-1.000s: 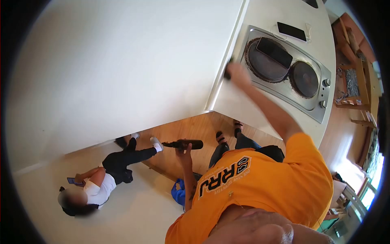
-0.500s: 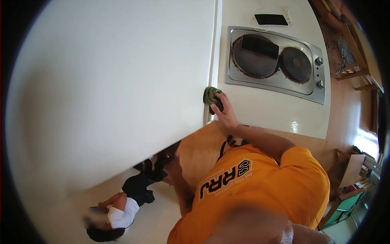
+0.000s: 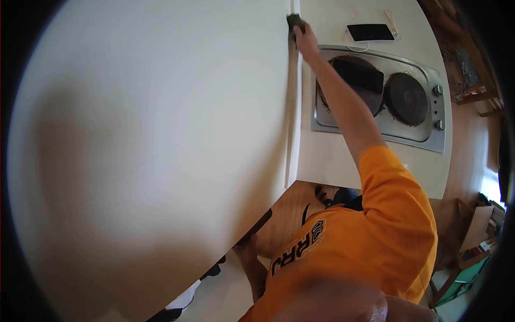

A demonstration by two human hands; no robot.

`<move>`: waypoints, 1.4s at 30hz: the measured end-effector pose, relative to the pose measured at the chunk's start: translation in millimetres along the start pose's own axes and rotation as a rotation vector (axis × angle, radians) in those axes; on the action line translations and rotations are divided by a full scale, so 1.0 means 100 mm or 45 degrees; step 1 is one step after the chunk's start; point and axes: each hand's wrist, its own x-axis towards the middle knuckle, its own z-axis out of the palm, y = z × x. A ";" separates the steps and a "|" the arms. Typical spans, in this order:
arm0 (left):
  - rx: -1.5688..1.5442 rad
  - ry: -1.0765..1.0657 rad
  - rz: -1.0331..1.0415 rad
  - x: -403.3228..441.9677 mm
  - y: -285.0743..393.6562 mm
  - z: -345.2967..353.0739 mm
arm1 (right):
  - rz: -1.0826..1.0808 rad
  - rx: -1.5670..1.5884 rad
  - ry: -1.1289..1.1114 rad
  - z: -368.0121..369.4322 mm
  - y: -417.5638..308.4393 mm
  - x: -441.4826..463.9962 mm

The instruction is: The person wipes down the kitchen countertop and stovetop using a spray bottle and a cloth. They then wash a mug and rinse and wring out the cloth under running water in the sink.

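My right hand (image 3: 306,42) is closed on a bunched dark green cloth (image 3: 293,21). It presses the cloth against the pale strip (image 3: 292,134) where a broad white surface (image 3: 161,134) meets the countertop (image 3: 343,144). The right arm stretches past the left side of a steel two-plate hob (image 3: 386,134). A black phone (image 3: 358,74) lies on the hob's larger plate. My left hand (image 3: 247,247) is low, at the slanting lower edge of the white surface. Its fingers are partly hidden there, so I cannot make out whether it holds anything.
A second dark phone (image 3: 370,33) with a white cable (image 3: 390,21) lies on the counter beyond the hob. Partly hidden behind the white surface is another person in a white top (image 3: 183,298). Wooden furniture (image 3: 475,231) and a green panel (image 3: 462,279) stand at the right.
My right hand has slid the cloth up along the strip to its far end, and the arm is now stretched out. The white surface now hides most of the other person.
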 end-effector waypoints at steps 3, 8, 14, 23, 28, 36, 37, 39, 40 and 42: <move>-0.001 -0.013 0.059 0.02 -0.05 0.00 | -0.230 -0.054 0.055 -0.22 0.17 -1.32; 0.037 -0.086 0.118 0.04 -0.02 0.02 | 0.184 0.187 -0.557 -1.06 -0.08 -3.50; 0.139 -0.099 0.077 0.03 0.03 0.01 | -0.159 -0.054 -0.153 -0.55 -0.03 -2.33; 0.113 -0.060 -0.019 0.00 -0.02 -0.02 | -0.061 -0.126 -0.085 0.02 0.00 0.23; 0.242 -0.101 -0.051 0.03 -0.13 -0.06 | -0.304 -0.202 -0.218 -0.50 -0.02 -1.70; 0.060 -0.152 -0.194 0.12 0.21 0.10 | -0.232 0.075 -0.982 -1.76 -0.24 -3.78; 0.066 -0.148 -0.194 0.12 0.27 0.12 | -0.127 0.094 -1.044 -1.81 -0.26 -3.74; -0.061 -0.275 -0.069 0.13 0.31 0.16 | -0.121 0.134 -0.771 -1.79 -0.37 -3.58; -0.051 -0.327 -0.106 0.15 0.31 0.12 | -0.141 0.223 -0.743 -1.73 -0.43 -3.58; -0.072 -0.371 -0.039 0.18 0.36 0.16 | -0.318 0.261 -0.798 -1.51 -0.68 -3.59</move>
